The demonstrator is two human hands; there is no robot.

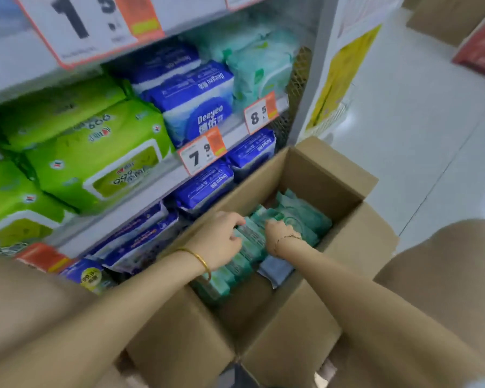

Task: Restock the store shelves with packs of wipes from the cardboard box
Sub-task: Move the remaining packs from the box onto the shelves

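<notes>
Head view: teal packs point(303, 217) wedged in the cardboard box point(322, 175) are gripped by left hand point(221, 239) and right hand point(280, 229); neighbours may be dragged out, dropped.

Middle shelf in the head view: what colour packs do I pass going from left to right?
green packs → blue packs → mint packs

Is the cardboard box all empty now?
No, teal packs of wipes stand packed in a row inside the cardboard box.
</notes>
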